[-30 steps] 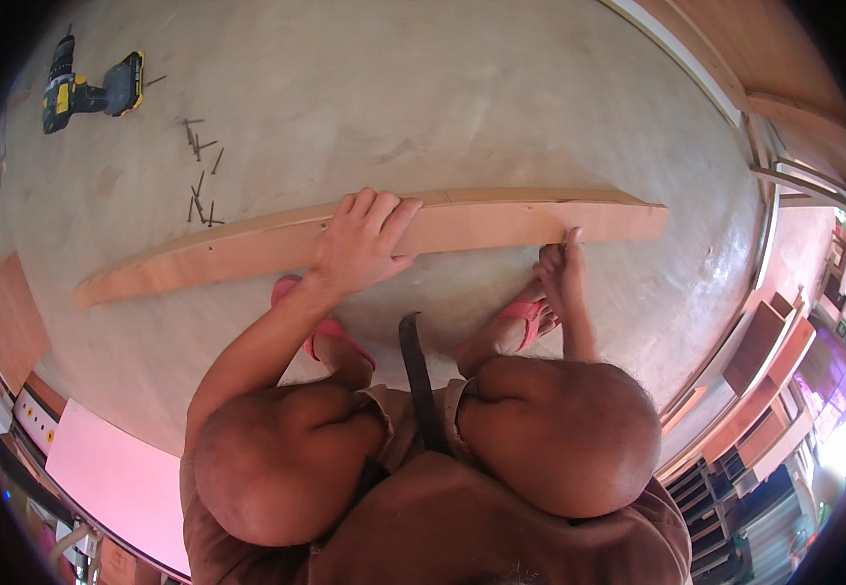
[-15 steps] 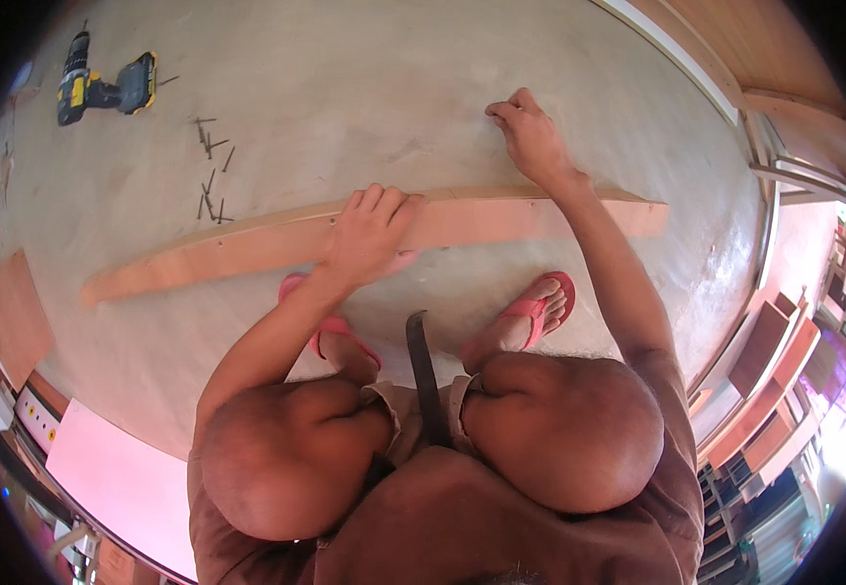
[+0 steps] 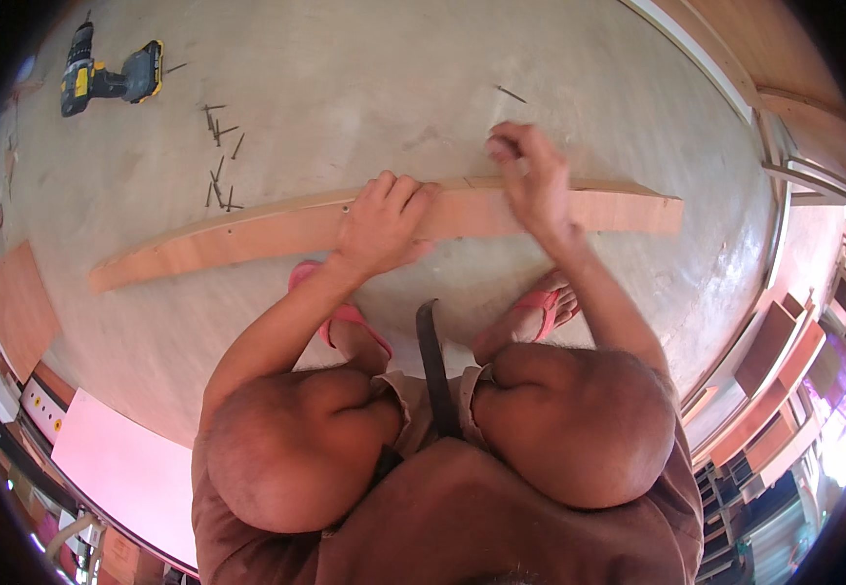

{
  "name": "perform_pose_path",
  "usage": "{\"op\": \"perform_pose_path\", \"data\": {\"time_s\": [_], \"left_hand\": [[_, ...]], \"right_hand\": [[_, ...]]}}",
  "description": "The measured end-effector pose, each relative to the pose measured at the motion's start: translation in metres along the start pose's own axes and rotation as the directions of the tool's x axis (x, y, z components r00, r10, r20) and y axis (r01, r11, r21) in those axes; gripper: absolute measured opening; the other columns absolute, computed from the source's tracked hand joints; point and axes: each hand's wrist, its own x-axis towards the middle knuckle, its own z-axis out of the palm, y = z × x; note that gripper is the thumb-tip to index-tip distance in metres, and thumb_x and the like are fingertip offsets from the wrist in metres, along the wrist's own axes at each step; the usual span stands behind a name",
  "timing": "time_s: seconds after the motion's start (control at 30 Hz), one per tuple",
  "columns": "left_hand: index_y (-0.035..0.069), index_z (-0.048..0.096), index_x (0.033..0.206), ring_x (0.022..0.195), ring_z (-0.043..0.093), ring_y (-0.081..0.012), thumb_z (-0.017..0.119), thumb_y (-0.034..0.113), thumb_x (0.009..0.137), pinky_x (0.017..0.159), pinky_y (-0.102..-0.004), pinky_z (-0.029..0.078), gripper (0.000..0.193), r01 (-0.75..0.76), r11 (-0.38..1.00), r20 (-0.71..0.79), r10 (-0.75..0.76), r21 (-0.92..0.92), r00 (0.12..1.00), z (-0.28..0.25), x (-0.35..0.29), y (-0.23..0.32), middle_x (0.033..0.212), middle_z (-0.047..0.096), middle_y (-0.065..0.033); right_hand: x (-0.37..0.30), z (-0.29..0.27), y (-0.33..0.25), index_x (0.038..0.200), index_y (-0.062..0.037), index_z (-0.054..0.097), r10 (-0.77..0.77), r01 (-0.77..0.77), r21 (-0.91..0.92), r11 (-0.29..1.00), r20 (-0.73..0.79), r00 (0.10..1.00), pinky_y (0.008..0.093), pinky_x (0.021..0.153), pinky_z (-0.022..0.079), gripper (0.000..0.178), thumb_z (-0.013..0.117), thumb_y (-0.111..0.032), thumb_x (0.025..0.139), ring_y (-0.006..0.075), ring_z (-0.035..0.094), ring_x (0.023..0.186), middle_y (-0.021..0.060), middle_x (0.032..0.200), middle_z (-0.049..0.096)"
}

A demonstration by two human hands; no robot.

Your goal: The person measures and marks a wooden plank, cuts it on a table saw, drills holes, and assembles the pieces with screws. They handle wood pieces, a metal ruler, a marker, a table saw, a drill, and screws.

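Note:
A long plywood strip [image 3: 276, 227], standing on its narrow edge, stretches across the floor in front of my feet. My left hand [image 3: 384, 222] is closed over its top edge near the middle, with the fingers on the far side. Above the strip, right of the middle, my right hand [image 3: 535, 180] has curled fingers smeared by motion, so whether they hold anything is unclear. Just beyond that hand a single dark screw [image 3: 511, 94] lies on the floor. Several more screws [image 3: 219, 132] are scattered beyond the strip's left half.
A yellow and black cordless drill [image 3: 106, 80] lies at the far left on the concrete floor [image 3: 345, 88]. My feet in red flip-flops [image 3: 548, 302] are close behind the strip. Wooden panels [image 3: 774, 341] stand at the right, and a pale board [image 3: 125, 468] is at the lower left.
My right hand has drawn back toward the strip. A screw now shows on the floor near where its fingers were. My left hand remains on the strip.

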Motion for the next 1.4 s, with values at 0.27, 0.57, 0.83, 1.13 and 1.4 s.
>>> {"op": "perform_pose_path", "data": {"time_s": [0.27, 0.57, 0.83, 1.13, 1.4], "left_hand": [[0.008, 0.058, 0.141, 0.101, 0.057, -0.0314, 0.096, 0.028, 0.062, 0.090, -0.0445, 0.051, 0.090, 0.032, 0.999, 0.037, -0.031, -0.036, 0.999, -0.003, -0.003, -0.001, 0.112, 0.058, -0.0094], [0.008, 0.059, 0.137, 0.118, 0.056, -0.0321, 0.092, 0.041, 0.072, 0.106, -0.0482, 0.045, 0.080, 0.066, 0.996, 0.031, -0.068, 0.052, 0.997, -0.032, -0.037, -0.026, 0.129, 0.060, -0.0094], [0.009, 0.061, 0.131, 0.116, 0.057, -0.0299, 0.091, 0.041, 0.072, 0.101, -0.0462, 0.045, 0.073, 0.059, 0.998, -0.008, -0.059, 0.023, 0.998, -0.025, -0.031, -0.023, 0.129, 0.061, -0.0069], [0.006, 0.060, 0.126, 0.114, 0.059, -0.0298, 0.092, 0.037, 0.069, 0.100, -0.0447, 0.047, 0.072, 0.058, 0.998, -0.073, -0.060, -0.022, 0.996, -0.021, -0.035, -0.025, 0.129, 0.063, -0.0068], [0.005, 0.061, 0.126, 0.114, 0.059, -0.0308, 0.092, 0.036, 0.068, 0.100, -0.0446, 0.047, 0.073, 0.052, 0.998, -0.087, -0.055, -0.026, 0.995, -0.020, -0.035, -0.027, 0.129, 0.063, -0.0088]], "right_hand": [[-0.022, 0.046, -0.004, 0.109, -0.0006, 0.063, 0.016, -0.017, 0.040, 0.999, 0.009, 1.000, 0.0359, 0.074, 0.059, 0.016, 0.073, -0.004, 0.098, 0.0259, 0.075, 0.082, 0.0140, 0.099, 0.073], [-0.023, 0.044, -0.007, 0.112, -0.0050, 0.064, 0.097, -0.105, 0.125, 0.987, 0.068, 0.993, 0.0385, 0.073, 0.061, 0.019, 0.075, -0.012, 0.098, 0.0277, 0.077, 0.083, 0.0122, 0.095, 0.076], [-0.020, 0.038, -0.011, 0.110, -0.0008, 0.065, 0.096, -0.117, 0.159, 0.980, 0.136, 0.986, 0.0352, 0.077, 0.061, 0.019, 0.076, -0.010, 0.098, 0.0230, 0.076, 0.083, 0.0109, 0.096, 0.077], [-0.022, 0.038, -0.011, 0.112, -0.0010, 0.071, 0.086, -0.108, 0.173, 0.979, 0.131, 0.988, 0.0347, 0.075, 0.061, 0.021, 0.077, -0.013, 0.097, 0.0225, 0.076, 0.082, 0.0130, 0.101, 0.078], [-0.018, 0.035, -0.016, 0.111, -0.0008, 0.075, 0.097, -0.116, 0.112, 0.987, 0.169, 0.981, 0.0350, 0.075, 0.061, 0.019, 0.077, -0.013, 0.096, 0.0229, 0.076, 0.082, 0.0137, 0.101, 0.078]]}}
